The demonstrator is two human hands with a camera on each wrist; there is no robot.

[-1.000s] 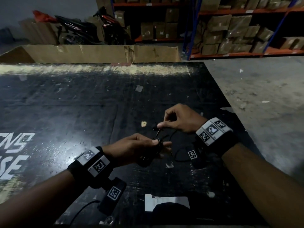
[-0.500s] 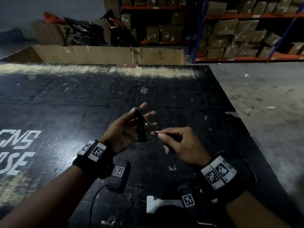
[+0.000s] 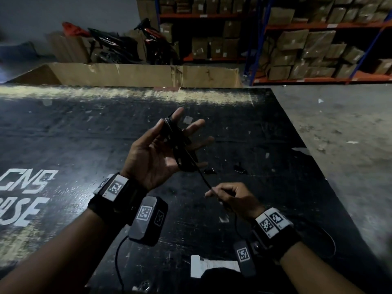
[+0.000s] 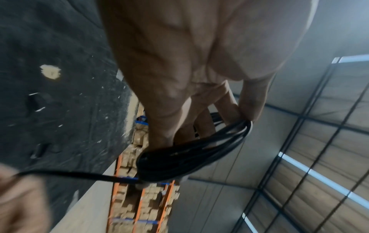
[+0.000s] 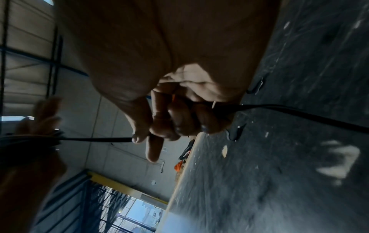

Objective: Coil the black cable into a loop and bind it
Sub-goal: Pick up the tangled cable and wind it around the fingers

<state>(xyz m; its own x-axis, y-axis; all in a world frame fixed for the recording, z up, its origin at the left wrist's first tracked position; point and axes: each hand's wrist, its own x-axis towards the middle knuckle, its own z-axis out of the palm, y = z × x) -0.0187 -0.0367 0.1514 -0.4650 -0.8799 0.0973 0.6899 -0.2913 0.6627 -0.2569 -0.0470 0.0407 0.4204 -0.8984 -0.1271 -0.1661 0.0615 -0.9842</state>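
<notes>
The black cable (image 3: pixel 180 145) is wound in several turns round my raised left hand (image 3: pixel 154 153), which is palm up with its fingers spread. In the left wrist view the thumb pins the coil (image 4: pixel 191 157) against the index finger. One taut strand (image 3: pixel 201 177) runs down from the coil to my right hand (image 3: pixel 233 198), which is lower and nearer to me. It pinches the strand (image 5: pixel 95 139) between thumb and curled fingers (image 5: pixel 169 123). The rest of the cable passes through that fist and trails onto the table.
The black scratched table (image 3: pixel 84 134) has white lettering at the left. Two small black clips (image 3: pixel 210 171) (image 3: pixel 240 169) lie just beyond my right hand. A white paper scrap (image 3: pixel 203 264) lies near me. A cardboard box (image 3: pixel 127 74) stands past the far edge, and concrete floor (image 3: pixel 350 134) is on the right.
My left hand rose and turned palm up with the coil on it. My right hand came back from beyond the left hand towards me, drawing the strand out taut.
</notes>
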